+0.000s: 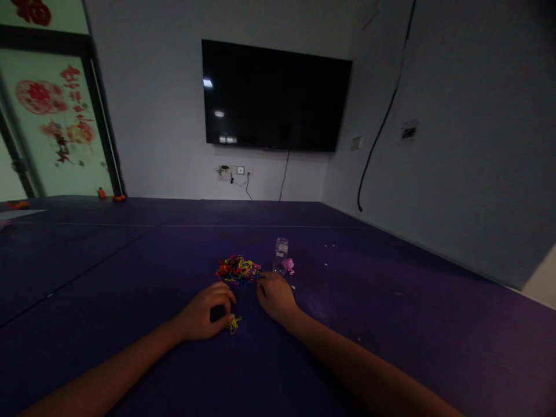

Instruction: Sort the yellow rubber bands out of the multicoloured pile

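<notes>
Left hand (pixel 206 313) is curled into a ring, thumb and fingertip brought together on a few thin yellow strands (pixel 234 325), close to the purple surface (pixel 260 370). Beyond its knuckles a tangled, many-coloured pile (pixel 237 270) is spread; its right edge is met by the fingers of the right hand (pixel 275 294), though whether anything is pinched there cannot be told. Next to no weight is to be expected from the strands — soft, bendy, probably stretchy, and easily snagged on one another. They are best taken by a loose loop at the pile's edge, nearest the right fingertips, with a light pinch — by a deep grab, a clump would likely be lifted.
</notes>
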A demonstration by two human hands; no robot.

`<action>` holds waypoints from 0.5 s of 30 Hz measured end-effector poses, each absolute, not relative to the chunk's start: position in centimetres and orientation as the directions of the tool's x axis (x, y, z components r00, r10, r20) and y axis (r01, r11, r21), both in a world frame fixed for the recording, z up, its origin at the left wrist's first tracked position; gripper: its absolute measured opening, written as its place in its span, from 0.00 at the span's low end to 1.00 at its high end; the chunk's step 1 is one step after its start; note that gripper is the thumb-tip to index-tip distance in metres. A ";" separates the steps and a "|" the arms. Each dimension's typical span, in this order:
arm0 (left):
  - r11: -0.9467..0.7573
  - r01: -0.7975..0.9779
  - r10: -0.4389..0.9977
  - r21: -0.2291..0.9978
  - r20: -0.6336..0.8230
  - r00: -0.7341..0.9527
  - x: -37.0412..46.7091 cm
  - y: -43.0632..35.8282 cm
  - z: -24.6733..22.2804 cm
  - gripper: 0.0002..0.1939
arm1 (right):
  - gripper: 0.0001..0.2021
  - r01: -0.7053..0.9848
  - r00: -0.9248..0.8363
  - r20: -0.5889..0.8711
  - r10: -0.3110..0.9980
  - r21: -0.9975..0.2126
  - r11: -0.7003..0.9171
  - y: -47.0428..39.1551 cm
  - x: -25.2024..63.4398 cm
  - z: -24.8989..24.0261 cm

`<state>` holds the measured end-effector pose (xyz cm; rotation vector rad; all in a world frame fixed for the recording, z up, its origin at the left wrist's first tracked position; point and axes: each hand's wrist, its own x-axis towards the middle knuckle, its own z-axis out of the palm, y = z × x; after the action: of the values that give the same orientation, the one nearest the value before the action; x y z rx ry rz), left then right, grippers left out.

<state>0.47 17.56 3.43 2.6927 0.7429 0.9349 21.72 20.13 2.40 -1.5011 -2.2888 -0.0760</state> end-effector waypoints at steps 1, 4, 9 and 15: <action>-0.854 0.395 0.519 0.338 0.525 0.675 0.5 17.6 3.4 0.09 | 0.14 0.884 -0.352 0.366 0.862 -0.174 0.434 20.1 21.7 2.4; -0.854 0.394 0.520 0.340 0.531 0.669 0.4 17.7 3.3 0.08 | 0.14 0.865 -0.377 0.383 0.844 -0.179 0.468 20.1 21.7 2.5; -0.849 0.400 0.527 0.344 0.530 0.664 0.4 17.7 3.4 0.07 | 0.14 0.856 -0.396 0.374 0.839 -0.181 0.485 20.2 21.8 2.3; -0.843 0.408 0.537 0.351 0.532 0.654 0.5 17.6 3.5 0.08 | 0.14 0.859 -0.404 0.338 0.850 -0.179 0.480 20.4 21.8 2.1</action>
<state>0.51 17.59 3.48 2.6715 0.7723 0.9553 21.80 20.41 2.15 -1.4298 -2.3487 -0.0332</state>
